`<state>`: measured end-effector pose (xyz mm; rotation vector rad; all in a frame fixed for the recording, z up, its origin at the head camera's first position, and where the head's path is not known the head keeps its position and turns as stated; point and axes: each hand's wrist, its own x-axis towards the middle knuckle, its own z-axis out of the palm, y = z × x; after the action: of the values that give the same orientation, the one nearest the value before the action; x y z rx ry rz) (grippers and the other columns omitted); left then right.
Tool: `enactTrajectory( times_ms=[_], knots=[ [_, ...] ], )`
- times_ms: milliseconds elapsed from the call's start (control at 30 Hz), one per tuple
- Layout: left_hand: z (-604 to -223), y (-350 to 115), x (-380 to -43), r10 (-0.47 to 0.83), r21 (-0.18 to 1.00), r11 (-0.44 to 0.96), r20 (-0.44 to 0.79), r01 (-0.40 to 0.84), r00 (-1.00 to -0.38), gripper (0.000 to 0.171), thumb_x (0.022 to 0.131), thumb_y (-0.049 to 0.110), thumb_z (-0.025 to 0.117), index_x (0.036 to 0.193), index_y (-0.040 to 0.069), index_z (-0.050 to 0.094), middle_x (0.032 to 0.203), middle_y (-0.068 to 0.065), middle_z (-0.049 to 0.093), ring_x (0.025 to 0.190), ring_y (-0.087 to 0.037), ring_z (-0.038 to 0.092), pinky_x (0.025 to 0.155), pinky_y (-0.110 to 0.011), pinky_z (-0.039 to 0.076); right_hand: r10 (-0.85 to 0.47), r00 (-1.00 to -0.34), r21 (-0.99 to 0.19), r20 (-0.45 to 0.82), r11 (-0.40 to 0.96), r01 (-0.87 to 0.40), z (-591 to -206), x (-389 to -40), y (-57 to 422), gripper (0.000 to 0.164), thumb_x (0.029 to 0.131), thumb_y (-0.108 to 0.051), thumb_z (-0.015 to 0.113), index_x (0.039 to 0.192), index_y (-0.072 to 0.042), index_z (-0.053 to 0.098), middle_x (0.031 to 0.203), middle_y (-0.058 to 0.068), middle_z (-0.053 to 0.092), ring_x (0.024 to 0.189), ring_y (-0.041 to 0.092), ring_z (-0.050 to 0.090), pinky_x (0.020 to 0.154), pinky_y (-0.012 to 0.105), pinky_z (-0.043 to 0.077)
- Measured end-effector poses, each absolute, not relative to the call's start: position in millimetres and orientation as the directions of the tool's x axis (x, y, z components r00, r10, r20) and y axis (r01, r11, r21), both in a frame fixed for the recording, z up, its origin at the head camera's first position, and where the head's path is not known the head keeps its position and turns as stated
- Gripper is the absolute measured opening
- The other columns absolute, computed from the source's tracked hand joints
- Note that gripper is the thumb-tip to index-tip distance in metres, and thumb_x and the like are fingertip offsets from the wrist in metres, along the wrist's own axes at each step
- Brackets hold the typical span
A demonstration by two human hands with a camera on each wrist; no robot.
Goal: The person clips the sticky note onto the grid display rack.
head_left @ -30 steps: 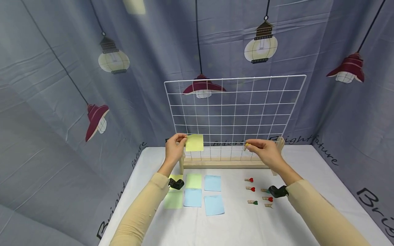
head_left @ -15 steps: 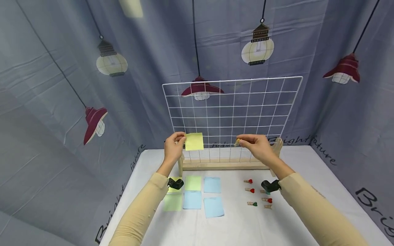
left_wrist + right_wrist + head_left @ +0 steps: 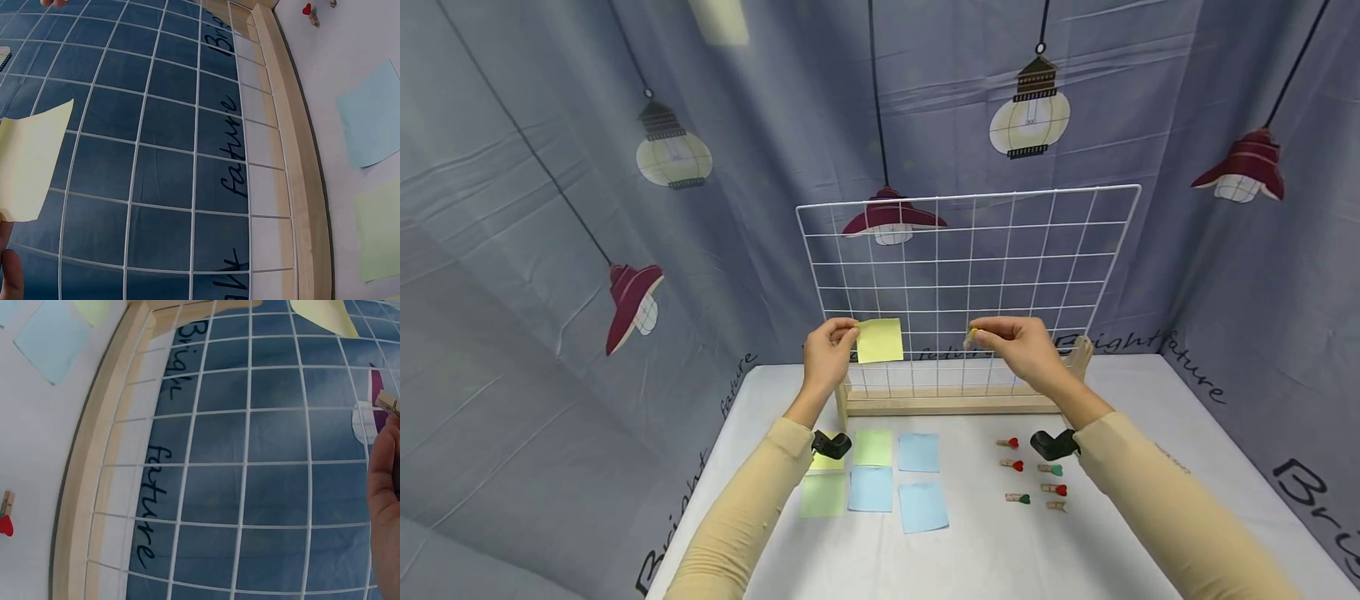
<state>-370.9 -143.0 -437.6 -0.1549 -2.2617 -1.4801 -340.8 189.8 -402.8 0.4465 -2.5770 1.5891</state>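
Observation:
By its upper left corner, my left hand (image 3: pixel 827 357) pinches a yellow sticky note (image 3: pixel 880 341) in front of the lower left of a white wire grid (image 3: pixel 955 287). In the left wrist view the note (image 3: pixel 32 164) hangs slightly curled; whether it touches the wires I cannot tell. My right hand (image 3: pixel 1027 350) pinches a small wooden clothespin (image 3: pixel 971 337) with a yellow ornament, before the grid and right of the note. The right wrist view shows the clothespin's tip (image 3: pixel 387 400) past the fingers, most of it hidden.
The grid stands in a wooden base (image 3: pixel 951 405) on a white-covered table (image 3: pixel 985 558). Yellow, green (image 3: pixel 822 496) and blue sticky notes (image 3: pixel 923 507) lie front left. Several clothespins with red (image 3: pixel 1012 465) or green hearts (image 3: pixel 1018 498) lie front right. A lamp-printed curtain (image 3: pixel 752 275) hangs behind.
My right hand has moved left and slightly up with the clothespin, closer to the note. The left hand has shifted the note slightly up and to the right.

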Motion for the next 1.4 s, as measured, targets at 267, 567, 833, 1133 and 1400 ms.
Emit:
enactTrajectory(
  times_ms=[267, 567, 833, 1133, 1400],
  knots=[
    [-430.5, -138.5, -369.5, -0.120, 0.823, 0.457, 0.433, 0.338, -0.893, 0.013, 0.101, 0.026, 0.068, 0.110, 0.020, 0.076, 0.106, -0.003, 0.079, 0.107, -0.024, 0.070, 0.087, -0.043, 0.049, -0.195, -0.953, -0.854, 0.231, 0.429, -0.295, -391.8, -346.2, 181.7, 0.034, 0.102, -0.030, 0.066, 0.130, -0.012, 0.071, 0.126, 0.011, 0.074, 0.119, 0.031, 0.070, 0.100, 0.048, 0.056],
    [-423.6, -134.9, -370.1, -0.111, 0.802, 0.488, 0.448, 0.344, -0.887, 0.016, 0.102, 0.029, 0.067, 0.112, 0.021, 0.076, 0.106, -0.002, 0.079, 0.093, -0.019, 0.067, 0.064, -0.031, 0.038, -0.207, -0.944, -0.839, 0.258, 0.437, -0.325, -374.8, -350.4, 159.6, 0.030, 0.102, -0.025, 0.067, 0.128, -0.012, 0.073, 0.123, 0.010, 0.075, 0.116, 0.029, 0.071, 0.098, 0.045, 0.057],
    [-415.5, -135.2, -375.8, -0.108, 0.787, 0.480, 0.492, 0.388, -0.864, 0.015, 0.103, 0.028, 0.066, 0.110, 0.020, 0.076, 0.105, -0.002, 0.079, 0.064, -0.012, 0.054, 0.050, -0.027, 0.031, -0.226, -0.925, -0.828, 0.304, 0.418, -0.374, -355.3, -356.0, 143.4, 0.028, 0.102, -0.021, 0.067, 0.126, -0.010, 0.074, 0.121, 0.011, 0.075, 0.113, 0.028, 0.072, 0.097, 0.043, 0.058],
    [-400.5, -131.8, -382.5, -0.108, 0.777, 0.447, 0.540, 0.445, -0.835, 0.015, 0.102, 0.024, 0.067, 0.110, 0.015, 0.077, 0.104, -0.006, 0.079, 0.079, -0.016, 0.064, 0.056, -0.028, 0.035, -0.204, -0.927, -0.819, 0.314, 0.435, -0.373, -345.6, -363.0, 131.7, 0.028, 0.102, -0.020, 0.067, 0.127, -0.010, 0.074, 0.123, 0.012, 0.075, 0.111, 0.030, 0.073, 0.097, 0.046, 0.057],
    [-390.1, -128.0, -387.8, -0.107, 0.755, 0.467, 0.565, 0.460, -0.818, 0.016, 0.102, 0.024, 0.067, 0.110, 0.015, 0.077, 0.100, -0.005, 0.077, 0.094, -0.020, 0.069, 0.072, -0.030, 0.047, -0.168, -0.938, -0.841, 0.303, 0.415, -0.346, -334.0, -365.4, 128.8, 0.027, 0.101, -0.020, 0.068, 0.126, -0.011, 0.075, 0.122, 0.009, 0.076, 0.110, 0.026, 0.074, 0.098, 0.045, 0.057]
  ],
)
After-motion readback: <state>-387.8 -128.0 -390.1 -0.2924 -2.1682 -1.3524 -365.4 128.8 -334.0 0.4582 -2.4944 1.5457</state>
